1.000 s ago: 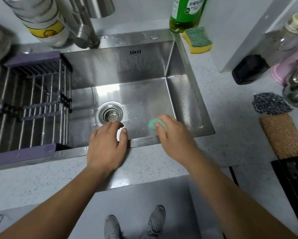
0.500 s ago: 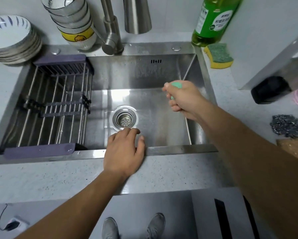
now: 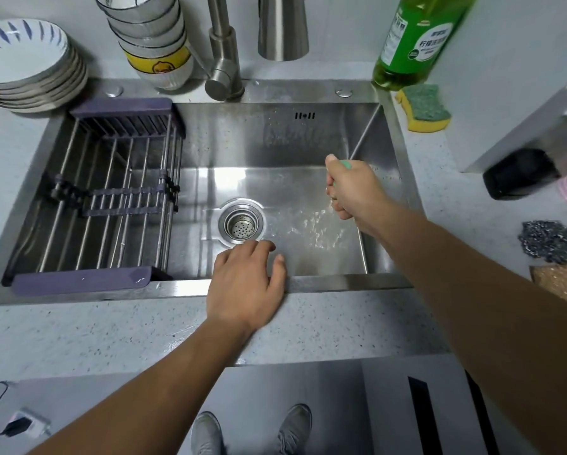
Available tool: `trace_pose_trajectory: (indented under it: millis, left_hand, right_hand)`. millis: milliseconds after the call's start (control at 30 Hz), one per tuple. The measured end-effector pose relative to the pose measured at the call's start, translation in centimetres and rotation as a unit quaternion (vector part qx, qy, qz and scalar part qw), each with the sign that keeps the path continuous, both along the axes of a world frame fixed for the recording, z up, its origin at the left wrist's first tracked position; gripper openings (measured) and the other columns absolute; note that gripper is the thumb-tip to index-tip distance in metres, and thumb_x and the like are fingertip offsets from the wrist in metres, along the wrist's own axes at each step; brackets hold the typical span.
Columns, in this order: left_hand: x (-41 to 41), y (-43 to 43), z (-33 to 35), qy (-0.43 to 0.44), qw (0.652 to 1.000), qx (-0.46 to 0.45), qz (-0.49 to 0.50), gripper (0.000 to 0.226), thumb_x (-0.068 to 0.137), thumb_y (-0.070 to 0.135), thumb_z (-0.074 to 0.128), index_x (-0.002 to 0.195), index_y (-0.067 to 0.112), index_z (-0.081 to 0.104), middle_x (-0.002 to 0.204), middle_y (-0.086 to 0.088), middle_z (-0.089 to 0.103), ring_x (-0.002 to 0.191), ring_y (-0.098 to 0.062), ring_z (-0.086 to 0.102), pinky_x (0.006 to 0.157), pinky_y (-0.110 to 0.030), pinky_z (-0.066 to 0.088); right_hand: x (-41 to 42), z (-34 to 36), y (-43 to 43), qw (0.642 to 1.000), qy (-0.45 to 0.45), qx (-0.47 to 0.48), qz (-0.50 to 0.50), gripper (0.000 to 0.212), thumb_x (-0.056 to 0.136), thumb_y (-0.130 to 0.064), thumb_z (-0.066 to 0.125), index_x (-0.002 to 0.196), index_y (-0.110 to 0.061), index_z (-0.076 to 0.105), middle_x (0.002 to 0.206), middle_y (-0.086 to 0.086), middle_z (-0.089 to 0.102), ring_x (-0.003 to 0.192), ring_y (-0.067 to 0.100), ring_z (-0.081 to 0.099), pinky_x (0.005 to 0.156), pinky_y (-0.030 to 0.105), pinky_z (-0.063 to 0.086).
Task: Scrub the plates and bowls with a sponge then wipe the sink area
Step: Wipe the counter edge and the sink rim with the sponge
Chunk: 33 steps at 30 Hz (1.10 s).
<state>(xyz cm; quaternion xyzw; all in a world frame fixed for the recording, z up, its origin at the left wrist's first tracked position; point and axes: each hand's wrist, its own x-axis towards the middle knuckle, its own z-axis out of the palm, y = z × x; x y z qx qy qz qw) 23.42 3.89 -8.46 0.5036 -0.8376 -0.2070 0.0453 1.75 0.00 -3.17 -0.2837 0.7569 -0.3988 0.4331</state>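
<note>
Speckled countertop (image 3: 78, 336), pale grey wall (image 3: 341, 27)

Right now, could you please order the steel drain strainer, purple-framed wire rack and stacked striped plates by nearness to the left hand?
1. Steel drain strainer, beyond left hand.
2. Purple-framed wire rack, farther left.
3. Stacked striped plates, back-left.
</note>
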Motion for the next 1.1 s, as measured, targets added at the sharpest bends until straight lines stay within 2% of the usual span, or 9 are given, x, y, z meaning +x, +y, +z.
trace_pose_trajectory:
  millis: [100, 200, 333, 433, 567, 700, 933, 1000, 1100]
  left_hand:
    - [0.0, 0.0, 0.0, 0.007, 1.0, 0.003, 0.002, 0.051, 0.101, 0.047, 0.023, 0.127, 0.023, 0.06, 0.123, 0.003, 0.064, 0.115, -0.021, 0.057, 0.106, -0.038, 0.032]
    - [0.1, 0.0, 0.1, 0.028, 1.0, 0.012, 0.007, 0.05, 0.102, 0.044, 0.023, 0.129, 0.021, 0.058, 0.125, 0.001, 0.065, 0.115, -0.023, 0.057, 0.104, -0.041, 0.035]
    - [0.4, -0.1, 0.5, 0.092, 0.995, 0.023, 0.033, 0.047, 0.102, 0.038, 0.026, 0.13, 0.019, 0.059, 0.123, -0.003, 0.067, 0.114, -0.026, 0.058, 0.103, -0.041, 0.037]
    - [0.4, 0.0, 0.4, 0.111, 0.993, 0.023, 0.026, 0.042, 0.102, 0.037, 0.029, 0.126, 0.019, 0.06, 0.12, -0.003, 0.068, 0.11, -0.026, 0.059, 0.101, -0.042, 0.039]
    - [0.4, 0.0, 0.2, 0.097, 0.995, 0.026, 0.011, 0.032, 0.106, 0.032, 0.037, 0.123, 0.019, 0.061, 0.119, -0.004, 0.068, 0.108, -0.027, 0.059, 0.1, -0.041, 0.036]
    - [0.5, 0.0, 0.2, 0.09, 0.996, 0.015, -0.009, 0.033, 0.107, 0.034, 0.037, 0.123, 0.019, 0.062, 0.119, -0.003, 0.068, 0.109, -0.026, 0.06, 0.103, -0.042, 0.037]
    - [0.7, -0.1, 0.1, 0.081, 0.996, 0.023, -0.031, 0.031, 0.107, 0.036, 0.035, 0.115, 0.021, 0.061, 0.112, -0.002, 0.066, 0.104, -0.027, 0.06, 0.1, -0.046, 0.041]
    - [0.6, -0.4, 0.0, 0.077, 0.996, 0.031, -0.024, 0.032, 0.106, 0.037, 0.037, 0.117, 0.02, 0.062, 0.117, -0.004, 0.066, 0.11, -0.028, 0.059, 0.102, -0.047, 0.041]
    - [-0.6, -0.4, 0.3, 0.089, 0.996, 0.026, -0.009, 0.04, 0.1, 0.041, 0.032, 0.113, 0.019, 0.063, 0.116, -0.006, 0.066, 0.111, -0.031, 0.058, 0.099, -0.047, 0.041]
  right_hand:
    - [-0.7, 0.5, 2.2, 0.993, 0.089, 0.033, 0.065, 0.035, 0.103, -0.041, 0.044, 0.087, -0.015, 0.061, 0.08, 0.005, 0.061, 0.064, 0.016, 0.057, 0.053, 0.026, 0.043]
    - [0.4, 0.2, 6.8, 0.969, 0.223, 0.006, 0.102, 0.027, 0.104, -0.033, 0.045, 0.11, -0.015, 0.065, 0.108, 0.007, 0.06, 0.091, 0.017, 0.057, 0.077, 0.027, 0.047]
    - [7.7, -2.4, 14.7, 0.866, 0.436, 0.002, 0.243, 0.058, 0.101, -0.049, 0.025, 0.146, -0.02, 0.047, 0.157, 0.008, 0.036, 0.146, 0.028, 0.027, 0.12, 0.048, 0.022]
    - [10.3, -4.8, 18.8, 0.791, 0.506, 0.035, 0.343, 0.061, 0.103, -0.051, 0.016, 0.158, -0.027, 0.02, 0.169, 0.001, 0.008, 0.155, 0.028, 0.002, 0.122, 0.059, 0.004]
    - [3.3, -5.6, 21.9, 0.769, 0.569, 0.129, 0.263, 0.062, 0.103, -0.048, 0.014, 0.158, -0.022, 0.023, 0.167, 0.011, 0.015, 0.152, 0.04, 0.013, 0.116, 0.067, 0.019]
    - [-1.4, -4.7, 21.1, 0.801, 0.533, 0.229, 0.15, 0.075, 0.097, -0.052, -0.006, 0.16, -0.017, 0.014, 0.167, 0.015, 0.007, 0.152, 0.041, 0.007, 0.119, 0.065, 0.01]
    - [6.2, -5.4, 20.1, 0.767, 0.543, 0.065, 0.335, 0.064, 0.097, -0.04, 0.026, 0.158, -0.023, 0.018, 0.168, 0.005, 0.013, 0.154, 0.032, 0.012, 0.122, 0.057, 0.014]
    - [2.2, -5.4, 21.4, 0.778, 0.552, 0.11, 0.279, 0.065, 0.097, -0.043, 0.022, 0.158, -0.019, 0.014, 0.167, 0.011, 0.012, 0.153, 0.037, 0.011, 0.119, 0.062, 0.02]
    - [-3.0, -4.9, 21.5, 0.811, 0.522, 0.224, 0.142, 0.074, 0.094, -0.049, 0.005, 0.158, -0.012, 0.003, 0.167, 0.017, 0.003, 0.153, 0.039, 0.002, 0.122, 0.061, 0.007]
